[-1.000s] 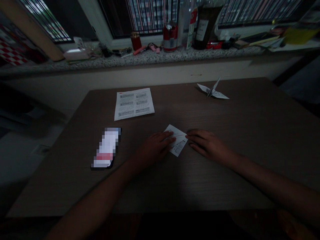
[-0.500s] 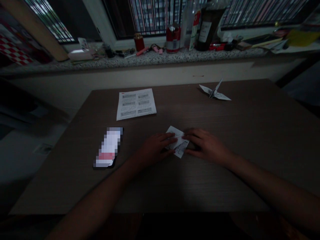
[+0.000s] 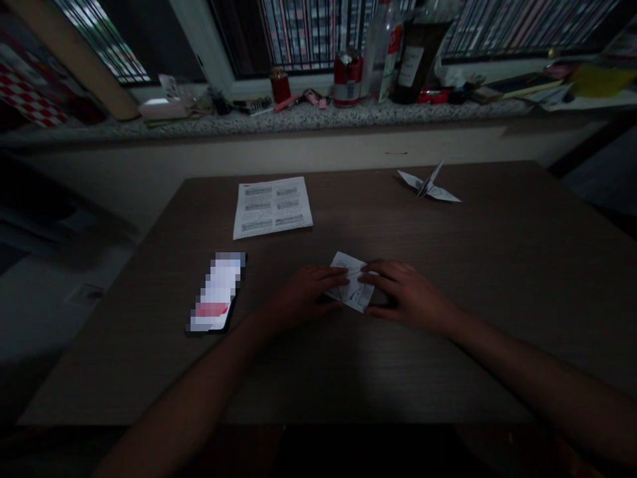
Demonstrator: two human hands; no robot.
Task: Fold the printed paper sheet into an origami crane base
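Observation:
A small folded square of printed paper (image 3: 354, 284) lies on the brown table between my hands, turned like a diamond. My left hand (image 3: 311, 291) rests on its left side, fingertips on the top face and thumb at the lower left edge. From the right, my right hand (image 3: 405, 289) has its fingertips on the paper's right part, with the thumb near the lower right edge. The fingers of both hands are somewhat apart, with the paper between fingers and thumb. The underside of the paper is hidden.
A phone (image 3: 217, 292) lies left of my hands. Behind it is a printed sheet (image 3: 273, 207). A folded paper crane (image 3: 428, 186) stands at the back right of the table (image 3: 497, 265). Bottles, a red can (image 3: 347, 78) and small items line the windowsill (image 3: 308, 119).
A flap that stood out over the paper's lower part now lies flatter, and the top face looks like one square. My hands have shifted only slightly; the right fingers reach further over it.

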